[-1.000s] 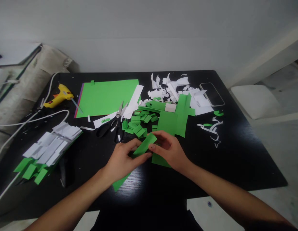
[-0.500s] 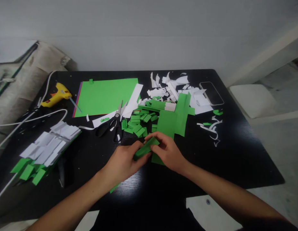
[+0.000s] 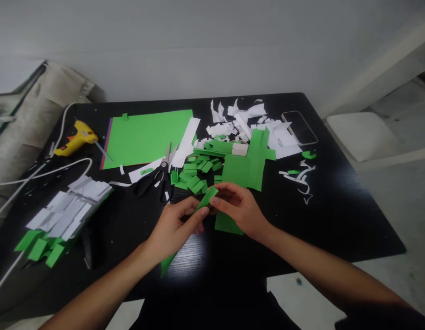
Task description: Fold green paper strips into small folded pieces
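Between both hands is a green paper strip point(image 3: 207, 197), tilted up toward the right. My left hand point(image 3: 176, 224) pinches its lower end between thumb and fingers. The thumb and fingers of my right hand point(image 3: 238, 208) close on its upper part. Another bit of green paper point(image 3: 168, 264) shows below my left hand; whether it joins the strip is hidden. Under and behind my right hand lie larger green paper sheets point(image 3: 235, 172). A heap of small folded green pieces point(image 3: 195, 174) sits just beyond my hands, beside black-handled scissors point(image 3: 163, 169).
A yellow glue gun point(image 3: 77, 139) with its white cord lies at the left, near a layered white-and-green paper piece point(image 3: 66, 208). A green sheet stack point(image 3: 147, 137) is at the back. White paper scraps point(image 3: 243, 121) and a phone point(image 3: 300, 127) lie at the back right.
The green strip has turned to a steeper tilt between my fingers. My left hand has rolled so its thumb lies on top. The whole view has shifted slightly.
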`<action>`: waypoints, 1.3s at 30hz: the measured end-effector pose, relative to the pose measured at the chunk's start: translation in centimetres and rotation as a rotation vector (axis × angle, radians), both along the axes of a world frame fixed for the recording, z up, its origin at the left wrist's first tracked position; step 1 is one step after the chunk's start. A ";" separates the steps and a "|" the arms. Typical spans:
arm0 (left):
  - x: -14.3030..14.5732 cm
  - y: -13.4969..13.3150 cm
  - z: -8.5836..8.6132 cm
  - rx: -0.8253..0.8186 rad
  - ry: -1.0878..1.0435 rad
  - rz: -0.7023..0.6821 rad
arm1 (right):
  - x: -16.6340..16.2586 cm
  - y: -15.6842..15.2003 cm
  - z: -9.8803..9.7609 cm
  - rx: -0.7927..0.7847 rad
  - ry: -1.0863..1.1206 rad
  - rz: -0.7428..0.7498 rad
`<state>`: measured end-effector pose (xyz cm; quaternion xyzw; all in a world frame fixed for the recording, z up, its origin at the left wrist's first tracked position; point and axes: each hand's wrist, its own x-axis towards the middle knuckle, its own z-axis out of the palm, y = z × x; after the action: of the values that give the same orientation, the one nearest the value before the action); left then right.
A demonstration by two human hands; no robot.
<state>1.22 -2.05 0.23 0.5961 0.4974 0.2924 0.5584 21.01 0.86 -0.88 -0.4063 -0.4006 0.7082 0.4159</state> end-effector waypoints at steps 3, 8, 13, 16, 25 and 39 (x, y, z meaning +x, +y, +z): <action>0.1 -0.1 -0.1 0.003 -0.018 0.003 | -0.2 0.0 0.3 -0.019 0.007 -0.021; 0.2 -0.2 -0.1 0.016 -0.033 0.010 | -0.3 0.0 0.6 -0.039 0.016 -0.035; 0.2 -0.2 0.1 0.029 -0.051 0.015 | -0.3 -0.1 0.7 -0.031 0.010 -0.038; 0.2 -0.1 0.1 0.042 -0.040 0.016 | -0.3 -0.1 0.8 -0.039 0.020 -0.041; 0.0 -0.1 0.3 0.044 -0.013 -0.024 | -0.4 -0.1 0.8 -0.085 0.056 -0.050; 0.3 -0.3 0.6 0.034 -0.080 -0.057 | -0.2 -0.2 0.8 -0.115 0.073 -0.049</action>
<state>1.48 -2.31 0.88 0.6073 0.4523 0.3085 0.5757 20.78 0.62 -0.13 -0.4131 -0.3339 0.7340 0.4233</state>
